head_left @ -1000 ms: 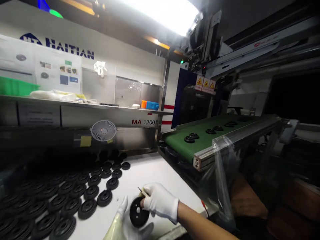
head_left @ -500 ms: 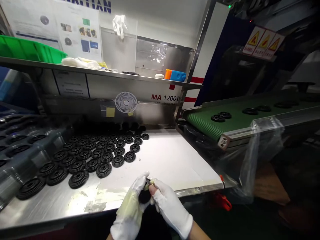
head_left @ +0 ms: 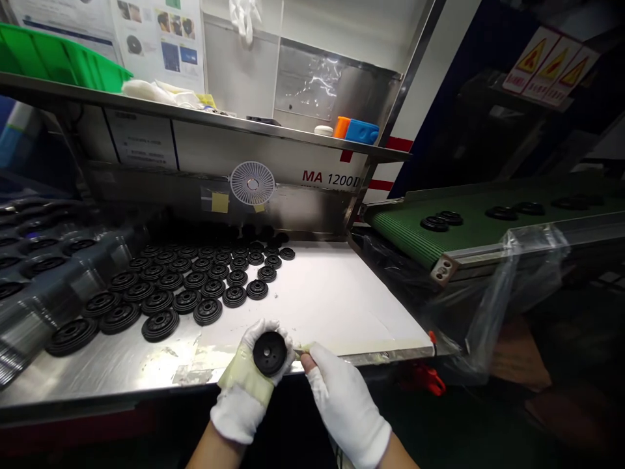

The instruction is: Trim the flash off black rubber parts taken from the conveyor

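Observation:
A round black ribbed disc (head_left: 270, 354) with a hub in its middle lies face up in my left hand (head_left: 249, 384), whose gloved fingers curl round its rim. Just to the right, my right hand (head_left: 342, 400) is closed on a small thin tool, perhaps a blade (head_left: 299, 352); most of it is hidden by the fingers. The tool's tip points left, close to the disc's edge; whether it touches, I cannot tell. Both hands wear white gloves, with the right thumb tip bare. Rows of similar black discs (head_left: 208, 311) rest on the table to the left.
The metal table (head_left: 127, 371) carries a white sheet (head_left: 336, 293). Clear plastic trays (head_left: 92, 280) with discs stand at the left. A green conveyor belt (head_left: 390, 221) bearing several discs runs along the right. A small fan (head_left: 252, 184) sits below a shelf (head_left: 293, 134). Red-handled cutters (head_left: 427, 379) hang at the front edge.
The disc has turned from edge-on to face up in my left hand. My right hand has moved slightly right, apart from the left. The camera view has tilted downward.

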A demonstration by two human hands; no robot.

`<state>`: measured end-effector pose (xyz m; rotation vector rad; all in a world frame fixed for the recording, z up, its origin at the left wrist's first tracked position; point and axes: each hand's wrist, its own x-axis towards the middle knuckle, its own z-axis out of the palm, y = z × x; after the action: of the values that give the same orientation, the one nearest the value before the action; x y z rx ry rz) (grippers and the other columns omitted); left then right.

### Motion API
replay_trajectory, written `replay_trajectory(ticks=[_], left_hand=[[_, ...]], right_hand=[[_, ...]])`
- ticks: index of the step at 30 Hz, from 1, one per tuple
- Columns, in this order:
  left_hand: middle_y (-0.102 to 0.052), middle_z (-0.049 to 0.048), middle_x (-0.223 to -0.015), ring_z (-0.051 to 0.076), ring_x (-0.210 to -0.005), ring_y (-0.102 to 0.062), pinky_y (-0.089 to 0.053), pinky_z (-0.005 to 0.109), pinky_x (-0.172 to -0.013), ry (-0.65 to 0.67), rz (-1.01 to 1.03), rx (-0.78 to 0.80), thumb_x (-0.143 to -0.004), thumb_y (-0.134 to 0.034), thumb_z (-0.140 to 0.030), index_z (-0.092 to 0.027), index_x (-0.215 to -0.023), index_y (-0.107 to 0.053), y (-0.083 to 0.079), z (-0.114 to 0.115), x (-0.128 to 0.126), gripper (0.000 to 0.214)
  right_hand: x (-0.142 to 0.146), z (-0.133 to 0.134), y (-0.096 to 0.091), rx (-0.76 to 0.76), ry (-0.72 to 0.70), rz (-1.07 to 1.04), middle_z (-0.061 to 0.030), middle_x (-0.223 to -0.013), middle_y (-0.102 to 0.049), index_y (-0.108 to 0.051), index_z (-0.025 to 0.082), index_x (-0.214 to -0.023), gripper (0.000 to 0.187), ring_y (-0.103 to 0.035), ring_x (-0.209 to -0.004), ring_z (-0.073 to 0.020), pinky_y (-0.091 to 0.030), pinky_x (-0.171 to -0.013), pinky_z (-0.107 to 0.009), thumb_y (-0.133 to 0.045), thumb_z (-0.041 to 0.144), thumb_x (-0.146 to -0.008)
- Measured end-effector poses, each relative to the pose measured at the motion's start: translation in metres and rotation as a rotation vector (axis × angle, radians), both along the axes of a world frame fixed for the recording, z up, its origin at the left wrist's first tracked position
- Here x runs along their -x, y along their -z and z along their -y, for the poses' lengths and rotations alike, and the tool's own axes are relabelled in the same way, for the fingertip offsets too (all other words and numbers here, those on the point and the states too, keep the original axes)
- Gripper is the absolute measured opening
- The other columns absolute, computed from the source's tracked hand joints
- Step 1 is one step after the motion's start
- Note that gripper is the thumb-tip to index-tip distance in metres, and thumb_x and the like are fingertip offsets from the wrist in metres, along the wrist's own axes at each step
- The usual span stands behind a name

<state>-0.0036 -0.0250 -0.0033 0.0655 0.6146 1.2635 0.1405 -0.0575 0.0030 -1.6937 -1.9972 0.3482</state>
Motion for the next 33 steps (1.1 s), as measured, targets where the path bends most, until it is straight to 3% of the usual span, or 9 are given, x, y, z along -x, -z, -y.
replay_trajectory(ticks=[2, 7, 10, 13, 18, 22, 24, 28, 33], left_hand=[[-0.065, 0.0015, -0.087, 0.016, -0.079, -0.063, -0.053, 0.031, -0.075, -0.021, -0.083, -0.073, -0.063, -0.055, 0.006, -0.023, -0.102, -0.059, -0.002, 0.004, -0.002, 0.049], [-0.065, 0.0046, -0.074, 0.015, -0.070, -0.063, -0.053, 0.027, -0.074, -0.012, -0.115, -0.062, -0.072, -0.057, -0.010, -0.016, -0.076, -0.063, -0.018, 0.008, -0.009, 0.009], [-0.066, 0.0047, -0.079, 0.013, -0.074, -0.063, -0.051, 0.024, -0.078, -0.112, -0.127, -0.106, -0.073, -0.057, -0.009, -0.016, -0.074, -0.064, -0.024, 0.013, -0.015, 0.010], [-0.065, 0.0032, -0.079, 0.012, -0.074, -0.063, -0.052, 0.024, -0.077, -0.206, -0.111, -0.156, -0.072, -0.058, -0.008, -0.017, -0.078, -0.064, -0.019, 0.015, -0.022, 0.012], [-0.063, 0.0030, -0.076, 0.014, -0.075, -0.063, -0.051, 0.030, -0.083, -0.195, -0.022, -0.115, -0.075, -0.057, -0.015, -0.015, -0.086, -0.063, 0.002, 0.001, -0.024, 0.013], [-0.063, 0.0087, -0.102, 0.021, -0.093, -0.061, -0.047, 0.042, -0.089, -0.044, -0.018, -0.155, -0.078, -0.054, -0.020, -0.021, -0.113, -0.055, 0.009, -0.001, -0.014, 0.034], [-0.063, 0.0102, -0.101, 0.022, -0.092, -0.061, -0.047, 0.044, -0.087, 0.048, -0.023, -0.194, -0.079, -0.053, -0.021, -0.021, -0.119, -0.051, 0.009, 0.001, -0.009, 0.040], [-0.060, 0.0032, -0.073, 0.016, -0.072, -0.061, -0.051, 0.036, -0.076, 0.001, 0.020, -0.211, -0.076, -0.054, -0.015, -0.016, -0.106, -0.058, 0.008, 0.000, -0.011, 0.030], [-0.057, 0.0004, -0.071, 0.011, -0.069, -0.058, -0.051, 0.028, -0.074, -0.161, 0.046, -0.111, -0.075, -0.059, -0.013, -0.017, -0.086, -0.060, 0.007, -0.007, -0.022, 0.012]], right_hand=[[0.003, 0.000, 0.002, -0.007, 0.008, 0.081, 0.0034, -0.062, -0.055, -0.048, 0.024, -0.075, 0.023, -0.049, -0.056, -0.0143, -0.026, -0.053, -0.028, -0.035, 0.034, -0.092], [0.007, -0.004, 0.003, -0.070, 0.004, 0.170, 0.0053, -0.063, -0.058, -0.052, 0.026, -0.080, 0.016, -0.052, -0.055, -0.0138, -0.023, -0.051, -0.028, -0.039, 0.028, -0.090], [0.009, -0.002, 0.006, -0.066, 0.011, 0.201, 0.0052, -0.063, -0.059, -0.051, 0.026, -0.077, 0.019, -0.053, -0.055, -0.0138, -0.023, -0.051, -0.028, -0.038, 0.029, -0.090], [0.014, 0.004, 0.013, -0.043, 0.030, 0.223, 0.0049, -0.063, -0.059, -0.050, 0.025, -0.074, 0.023, -0.053, -0.054, -0.0140, -0.022, -0.050, -0.029, -0.036, 0.032, -0.092], [0.025, 0.012, 0.024, -0.058, 0.072, 0.198, 0.0035, -0.060, -0.058, -0.048, 0.024, -0.070, 0.030, -0.052, -0.051, -0.0140, -0.020, -0.049, -0.030, -0.032, 0.035, -0.093], [0.025, 0.010, 0.023, -0.057, 0.041, 0.129, 0.0029, -0.062, -0.059, -0.049, 0.023, -0.071, 0.030, -0.052, -0.052, -0.0131, -0.023, -0.050, -0.028, -0.031, 0.033, -0.094], [0.021, 0.008, 0.023, -0.040, 0.019, 0.096, 0.0026, -0.063, -0.060, -0.050, 0.023, -0.073, 0.029, -0.053, -0.054, -0.0130, -0.025, -0.050, -0.027, -0.032, 0.031, -0.093], [0.016, 0.007, 0.025, -0.042, 0.046, 0.079, 0.0022, -0.065, -0.062, -0.053, 0.023, -0.077, 0.025, -0.055, -0.055, -0.0135, -0.026, -0.051, -0.027, -0.034, 0.029, -0.092], [0.028, 0.013, 0.030, -0.048, 0.093, 0.114, 0.0023, -0.061, -0.060, -0.052, 0.023, -0.073, 0.025, -0.054, -0.052, -0.0141, -0.023, -0.049, -0.028, -0.034, 0.028, -0.091]])
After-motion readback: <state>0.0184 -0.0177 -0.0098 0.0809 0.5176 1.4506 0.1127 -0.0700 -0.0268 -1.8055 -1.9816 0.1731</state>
